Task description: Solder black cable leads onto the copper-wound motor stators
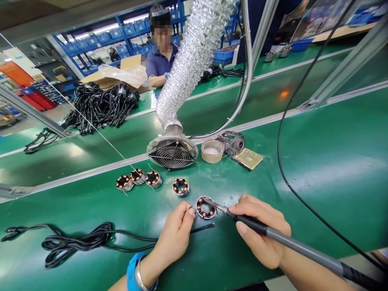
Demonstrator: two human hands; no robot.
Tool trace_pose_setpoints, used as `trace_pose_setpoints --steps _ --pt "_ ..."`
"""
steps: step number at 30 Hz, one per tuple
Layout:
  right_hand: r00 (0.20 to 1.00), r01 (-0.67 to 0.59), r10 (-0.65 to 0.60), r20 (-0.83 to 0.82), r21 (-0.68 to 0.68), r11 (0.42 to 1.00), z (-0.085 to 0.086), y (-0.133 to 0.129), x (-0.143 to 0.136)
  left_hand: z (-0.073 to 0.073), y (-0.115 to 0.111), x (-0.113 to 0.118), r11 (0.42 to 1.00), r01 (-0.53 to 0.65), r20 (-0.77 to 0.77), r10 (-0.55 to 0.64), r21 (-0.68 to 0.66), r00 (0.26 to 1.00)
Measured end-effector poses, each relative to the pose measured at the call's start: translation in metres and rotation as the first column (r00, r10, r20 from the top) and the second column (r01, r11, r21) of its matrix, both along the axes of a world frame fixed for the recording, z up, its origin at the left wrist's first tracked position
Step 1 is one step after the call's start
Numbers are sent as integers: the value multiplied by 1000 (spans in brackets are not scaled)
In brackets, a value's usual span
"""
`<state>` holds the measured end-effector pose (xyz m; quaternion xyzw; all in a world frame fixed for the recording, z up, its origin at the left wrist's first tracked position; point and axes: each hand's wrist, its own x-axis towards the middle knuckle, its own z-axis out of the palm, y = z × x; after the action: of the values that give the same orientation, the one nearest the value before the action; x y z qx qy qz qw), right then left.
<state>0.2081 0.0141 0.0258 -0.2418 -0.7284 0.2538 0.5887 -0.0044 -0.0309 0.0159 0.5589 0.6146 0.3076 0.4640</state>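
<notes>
My left hand [177,226] is closed in a pinch beside a copper-wound motor stator [200,215] lying on the green bench. A thin pale solder wire [91,125] slants down from the upper left towards these fingers; its end at the fingertips is hard to make out. In my right hand [263,226] is a soldering iron [291,242] with a black and grey handle, its tip over the stator's upper rim. A black cable [130,233] runs under my left wrist, its stripped end just below the stator. Another stator [181,188] stands behind it.
Three more stators [153,180] sit to the left. A fume extractor [172,151] on a foil duct, a round tub [212,152] and an iron stand [235,143] are behind. Black cable bundles [103,107] lie across the bench, where a person [160,60] sits. A cord [291,182] hangs at right.
</notes>
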Motion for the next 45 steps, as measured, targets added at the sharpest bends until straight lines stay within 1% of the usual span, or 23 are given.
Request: trace_pose_setpoints --steps 3,6,9,11,13,16,18,19,21,22,24,26,29,31,32,34,36,39,41,45 --pt "997 50 -52 61 35 998 0 14 7 0 0 0 1000 3 4 -3 5 1000" --pt "981 121 -131 143 79 990 -3 40 13 0 0 0 1000 5 0 -5 14 1000" --pt "939 285 -297 174 87 954 -16 73 16 0 0 0 1000 6 -8 -6 22 1000" --pt "909 360 -363 204 55 932 -28 90 16 -1 -1 0 1000 5 -14 -5 23 1000" --pt "899 371 -364 243 17 928 -38 98 17 -1 -1 0 1000 4 -16 -4 20 1000" --pt "907 369 -346 241 -58 928 -44 90 14 0 0 0 1000 2 -11 -1 17 1000" --pt "935 317 -288 209 -125 940 -40 75 9 1 0 0 1000 1 -5 -1 16 1000" --pt "954 256 -229 195 -130 958 -37 66 5 1 0 0 1000 1 -1 -1 17 1000" --pt "978 80 -67 196 -61 995 -30 50 -5 1 1 -1 1000 0 17 0 23 1000" --pt "976 -17 18 215 -6 1000 -27 43 -11 0 2 -1 1000 -4 37 3 20 999" --pt "947 -172 143 289 76 982 -23 35 -21 -2 3 -4 1000 -20 105 21 -11 994" --pt "909 -257 195 368 129 958 -21 33 -30 -4 4 -8 995 -37 200 55 -91 978" --pt "893 -302 216 395 170 938 -22 35 -37 -5 6 -16 968 -43 312 122 -248 942" --pt "910 -301 236 341 153 941 -24 36 -39 -5 7 -22 948 -24 332 136 -319 933" --pt "919 -295 241 313 139 945 -25 36 -38 -4 8 -24 942 -9 322 124 -336 938" --pt "931 -281 237 279 129 951 -28 35 -37 -1 9 -26 951 5 276 85 -310 957" --pt "935 -276 235 265 126 953 -29 33 -36 1 10 -25 975 -12 217 61 -222 974" --pt "937 -278 244 249 112 954 -32 32 -34 3 11 -21 993 -69 155 83 -92 984" --pt "937 -278 247 247 100 955 -33 32 -34 3 11 -19 994 -80 122 89 -70 989" --pt "937 -274 243 252 96 957 -35 31 -36 3 10 -16 996 -61 68 65 -63 996"
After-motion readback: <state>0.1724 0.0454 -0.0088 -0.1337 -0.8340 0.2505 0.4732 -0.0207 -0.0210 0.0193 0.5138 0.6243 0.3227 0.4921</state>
